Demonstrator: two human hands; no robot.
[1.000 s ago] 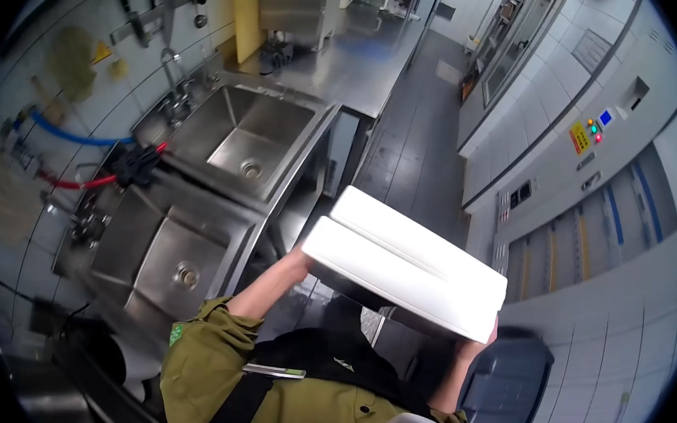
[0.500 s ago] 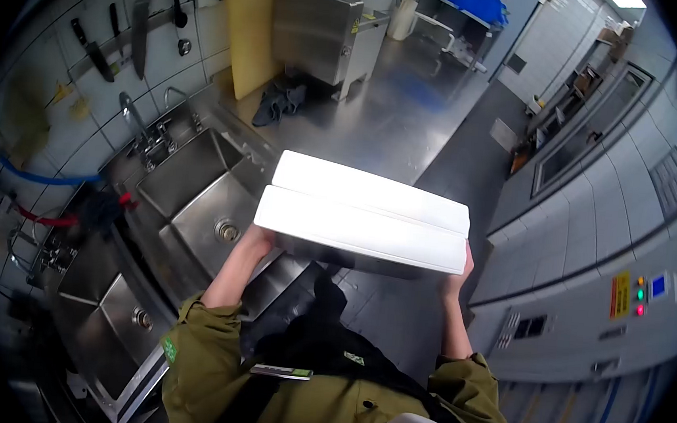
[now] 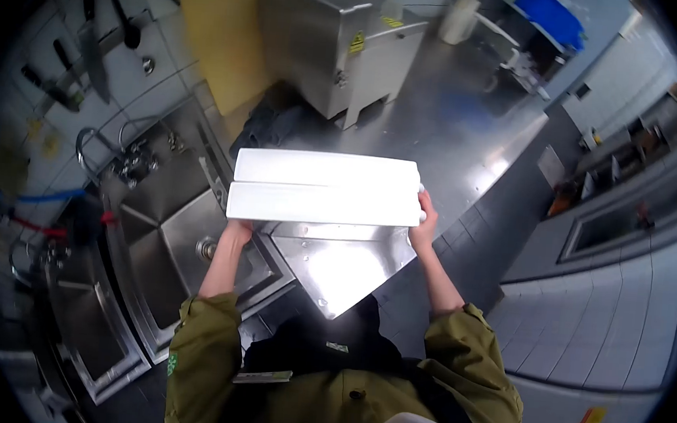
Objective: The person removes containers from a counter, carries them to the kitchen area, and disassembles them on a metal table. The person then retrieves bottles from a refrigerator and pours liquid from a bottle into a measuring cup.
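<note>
Two white rectangular pieces (image 3: 324, 188), stacked like trays or lids, are held level in front of my chest, above the near part of a steel counter (image 3: 341, 275). My left hand (image 3: 237, 234) grips their lower left corner from beneath, its fingers mostly hidden. At the right end my right hand (image 3: 425, 218) is wrapped round the edge, with fingertips showing on the side. What lies under the white pieces is hidden.
Left of me are a steel sink (image 3: 185, 239) and a second sink (image 3: 91, 319). A steel machine (image 3: 328, 44) stands on the counter beside a yellow board (image 3: 225, 35) and dark cloth (image 3: 266, 122). Knives (image 3: 92, 57) hang on the wall.
The view has turned right and come closer to the counter. The white pieces, still in both hands, have gone from over the floor to over the counter's near part and are now level.
</note>
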